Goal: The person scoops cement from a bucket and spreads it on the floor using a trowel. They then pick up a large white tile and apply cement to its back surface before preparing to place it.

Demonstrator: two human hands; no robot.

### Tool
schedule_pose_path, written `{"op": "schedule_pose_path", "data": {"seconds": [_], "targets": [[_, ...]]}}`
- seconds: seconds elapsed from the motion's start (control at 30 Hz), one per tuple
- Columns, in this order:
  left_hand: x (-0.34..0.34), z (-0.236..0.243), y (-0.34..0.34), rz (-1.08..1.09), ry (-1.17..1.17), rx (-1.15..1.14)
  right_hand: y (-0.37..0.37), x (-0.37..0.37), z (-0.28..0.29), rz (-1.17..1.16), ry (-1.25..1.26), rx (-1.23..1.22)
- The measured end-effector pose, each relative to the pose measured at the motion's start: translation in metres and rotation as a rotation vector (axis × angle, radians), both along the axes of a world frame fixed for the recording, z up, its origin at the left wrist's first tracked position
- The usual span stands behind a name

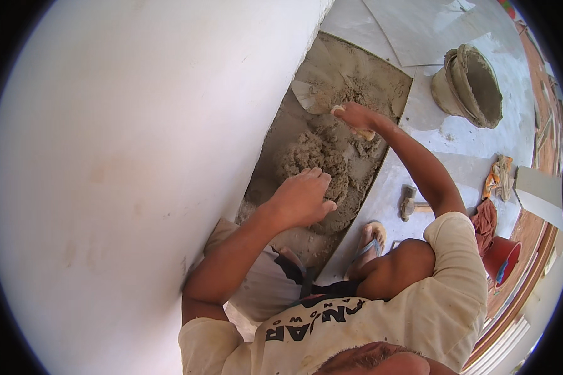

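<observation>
My right hand point(355, 116) grips a trowel point(308, 97) by its pale handle; the broad, mortar-smeared blade lies toward the upper left of the bed. My left hand point(305, 194) is open, fingers spread and curved over a heap of wet grey mortar point(303, 152); whether its fingertips touch the heap I cannot tell. The mortar covers a long recessed strip point(391, 81) of floor between the white wall and pale tiles, with rougher lumps around the trowel and below my right hand.
White wall point(125, 137) fills the left. On the tiles point(419, 156) at right are a mortar-crusted bucket point(447, 87), a hammer point(406, 203), a stained cloth point(499, 175), a dark red cloth point(484, 225) and a red bucket point(507, 253). My sandalled foot point(370, 240) is beside the strip.
</observation>
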State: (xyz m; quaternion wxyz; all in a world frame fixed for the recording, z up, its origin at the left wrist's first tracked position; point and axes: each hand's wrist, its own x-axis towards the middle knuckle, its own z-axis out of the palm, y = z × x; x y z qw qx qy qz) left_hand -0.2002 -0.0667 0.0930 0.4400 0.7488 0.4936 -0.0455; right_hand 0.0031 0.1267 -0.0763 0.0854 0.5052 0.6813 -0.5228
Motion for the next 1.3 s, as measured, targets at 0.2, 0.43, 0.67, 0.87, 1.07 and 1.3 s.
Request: {"op": "schedule_pose_path", "data": {"seconds": [0.2, 0.43, 0.67, 0.87, 1.07, 1.3], "targets": [[-0.003, 0.002, 0.002, 0.011, -0.001, 0.007, -0.013, 0.009, 0.004, 0.230, -0.220, 0.490], [-0.004, 0.005, 0.003, 0.023, -0.024, -0.002, 0.059, 0.035, 0.017, 0.134, -0.428, 0.672], [-0.009, -0.002, -0.002, 0.055, -0.054, 0.095, 0.117, 0.023, 0.011, 0.026, -0.467, 0.691], [-0.011, 0.008, 0.008, 0.030, -0.012, -0.020, 0.104, 0.019, 0.006, -0.049, -0.310, 0.558], [-0.008, 0.001, 0.006, 0.033, -0.036, 0.005, -0.005, 0.074, 0.042, 0.050, -0.172, 0.376], [-0.007, -0.005, -0.004, 0.014, -0.030, 0.053, -0.068, 0.089, 0.105, 0.253, -0.194, 0.136]]}}
